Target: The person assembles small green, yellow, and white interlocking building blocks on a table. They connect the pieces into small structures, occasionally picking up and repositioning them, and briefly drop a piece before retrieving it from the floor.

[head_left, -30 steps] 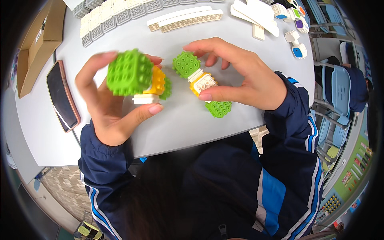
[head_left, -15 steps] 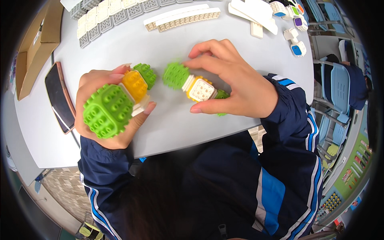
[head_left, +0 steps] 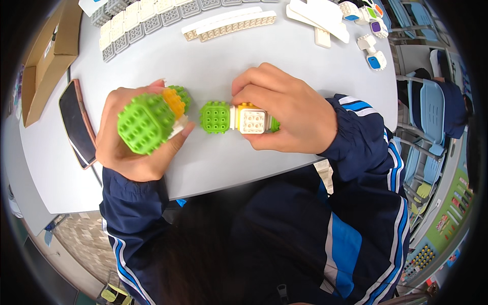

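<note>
My left hand (head_left: 122, 147) is wrapped round a studded block assembly (head_left: 147, 122): a large green cube nearest me, a yellow block and white piece behind it, and another green block at the far end. My right hand (head_left: 290, 109) grips a second block assembly (head_left: 252, 121) by its middle and right part. This one lies level, with a green cube at its left end, a white connector, a yellow block with a white studded face, and a green part mostly hidden by my fingers. A small gap separates the two assemblies.
A phone (head_left: 76, 124) lies left of my left hand, beside an open cardboard box (head_left: 51, 61). Along the far side are rows of white and grey blocks (head_left: 152, 20), long white beams (head_left: 229, 25), white plates (head_left: 320, 20) and small white modules (head_left: 375, 58). Blue chairs (head_left: 432, 112) stand at right.
My right hand has closed round its assembly, which has turned from slanted to level. My left hand has tilted its assembly, so the green cube faces up more.
</note>
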`<state>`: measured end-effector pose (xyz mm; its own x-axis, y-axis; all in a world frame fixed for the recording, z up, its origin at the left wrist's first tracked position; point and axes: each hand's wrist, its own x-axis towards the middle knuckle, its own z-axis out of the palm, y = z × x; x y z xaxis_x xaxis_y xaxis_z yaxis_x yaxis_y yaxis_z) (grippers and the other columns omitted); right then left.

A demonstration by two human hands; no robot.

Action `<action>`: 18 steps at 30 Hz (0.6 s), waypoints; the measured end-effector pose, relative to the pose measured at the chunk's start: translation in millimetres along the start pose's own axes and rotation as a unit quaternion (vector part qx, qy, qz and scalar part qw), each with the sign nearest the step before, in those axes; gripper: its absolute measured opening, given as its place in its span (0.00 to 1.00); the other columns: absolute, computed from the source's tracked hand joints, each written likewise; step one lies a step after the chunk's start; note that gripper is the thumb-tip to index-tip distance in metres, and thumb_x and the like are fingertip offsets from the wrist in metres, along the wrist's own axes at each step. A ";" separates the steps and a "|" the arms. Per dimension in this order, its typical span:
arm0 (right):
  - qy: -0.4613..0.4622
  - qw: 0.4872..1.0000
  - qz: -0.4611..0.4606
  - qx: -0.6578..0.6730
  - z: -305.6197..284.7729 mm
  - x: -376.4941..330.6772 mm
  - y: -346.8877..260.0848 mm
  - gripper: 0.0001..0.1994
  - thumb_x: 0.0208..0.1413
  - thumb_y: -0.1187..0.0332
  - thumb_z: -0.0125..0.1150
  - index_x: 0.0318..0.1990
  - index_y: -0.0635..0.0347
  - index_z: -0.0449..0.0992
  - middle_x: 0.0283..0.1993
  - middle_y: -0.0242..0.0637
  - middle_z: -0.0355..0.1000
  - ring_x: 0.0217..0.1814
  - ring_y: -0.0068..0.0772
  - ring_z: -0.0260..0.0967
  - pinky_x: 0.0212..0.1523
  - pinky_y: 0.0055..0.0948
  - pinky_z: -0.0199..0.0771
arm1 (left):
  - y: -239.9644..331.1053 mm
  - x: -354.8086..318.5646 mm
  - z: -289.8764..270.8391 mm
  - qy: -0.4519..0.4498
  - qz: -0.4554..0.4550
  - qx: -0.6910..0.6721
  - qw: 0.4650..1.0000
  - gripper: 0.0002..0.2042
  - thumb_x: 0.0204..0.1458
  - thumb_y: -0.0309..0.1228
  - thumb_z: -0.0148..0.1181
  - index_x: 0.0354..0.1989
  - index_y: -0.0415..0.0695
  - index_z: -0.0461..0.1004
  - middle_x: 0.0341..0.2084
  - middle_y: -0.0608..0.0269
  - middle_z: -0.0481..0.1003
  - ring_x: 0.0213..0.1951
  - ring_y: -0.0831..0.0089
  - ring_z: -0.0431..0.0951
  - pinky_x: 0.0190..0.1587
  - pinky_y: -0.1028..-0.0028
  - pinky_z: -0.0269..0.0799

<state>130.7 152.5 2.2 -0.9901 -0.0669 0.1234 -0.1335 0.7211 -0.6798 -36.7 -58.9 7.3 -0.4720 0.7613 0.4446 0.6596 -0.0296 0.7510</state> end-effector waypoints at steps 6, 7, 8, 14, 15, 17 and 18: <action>0.017 0.976 0.134 0.168 -16.4 3.2 -13.2 0.24 0.45 0.77 0.71 0.49 0.58 0.68 0.45 0.36 0.76 0.45 0.30 0.73 0.47 0.26 0.73 | -15.4 -3.4 3.6 0.125 -0.072 -0.151 0.978 0.29 0.38 0.19 0.77 0.52 0.31 0.72 0.49 0.47 0.76 0.53 0.59 0.77 0.57 0.63 0.72; 0.010 0.962 0.148 0.228 -17.8 2.5 -12.8 0.24 0.46 0.77 0.72 0.50 0.57 0.67 0.45 0.35 0.76 0.44 0.27 0.73 0.47 0.25 0.72 | -16.5 -2.4 3.9 0.139 -0.085 -0.171 0.972 0.29 0.39 0.19 0.76 0.53 0.32 0.72 0.50 0.47 0.75 0.54 0.60 0.76 0.58 0.63 0.71; 0.003 0.944 0.162 0.286 -19.3 1.9 -12.1 0.25 0.46 0.77 0.72 0.51 0.57 0.66 0.44 0.34 0.76 0.44 0.25 0.72 0.46 0.24 0.72 | -17.4 -1.6 3.9 0.152 -0.098 -0.191 0.965 0.29 0.40 0.19 0.76 0.54 0.32 0.71 0.51 0.47 0.75 0.54 0.60 0.76 0.59 0.62 0.71; -0.043 0.849 0.185 0.493 -27.1 2.0 -8.8 0.27 0.52 0.69 0.73 0.57 0.58 0.65 0.47 0.36 0.75 0.44 0.23 0.72 0.48 0.25 0.72 | -18.9 0.1 3.9 0.164 -0.161 -0.216 0.949 0.29 0.44 0.21 0.70 0.58 0.35 0.70 0.54 0.47 0.74 0.56 0.59 0.74 0.62 0.60 0.68; -0.041 0.845 0.169 0.505 -27.8 2.3 -8.3 0.27 0.55 0.64 0.72 0.58 0.60 0.66 0.47 0.37 0.76 0.44 0.24 0.73 0.49 0.26 0.72 | -17.9 0.5 3.4 0.167 -0.164 -0.241 0.942 0.29 0.43 0.19 0.71 0.57 0.35 0.70 0.53 0.49 0.74 0.56 0.60 0.74 0.61 0.61 0.69; -0.034 0.812 0.137 0.566 -20.6 4.3 4.0 0.33 0.61 0.49 0.61 0.63 0.63 0.62 0.50 0.40 0.73 0.44 0.27 0.72 0.48 0.27 0.72 | -16.7 1.1 3.2 0.171 -0.164 -0.265 0.935 0.29 0.43 0.17 0.72 0.57 0.34 0.70 0.53 0.50 0.74 0.57 0.61 0.74 0.61 0.62 0.69; -0.031 0.794 0.121 0.595 -17.1 5.1 8.7 0.37 0.63 0.41 0.55 0.66 0.65 0.60 0.52 0.42 0.72 0.44 0.28 0.71 0.47 0.28 0.73 | -17.3 0.6 4.2 0.175 -0.160 -0.264 0.935 0.29 0.43 0.17 0.72 0.57 0.34 0.70 0.53 0.51 0.74 0.57 0.61 0.73 0.61 0.62 0.68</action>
<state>125.2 170.3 9.3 -0.9882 -0.0869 -0.1258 0.1514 -0.4405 -0.8849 -45.9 -55.2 -7.5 -0.8189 0.5308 0.2184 0.1143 -0.2222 0.9683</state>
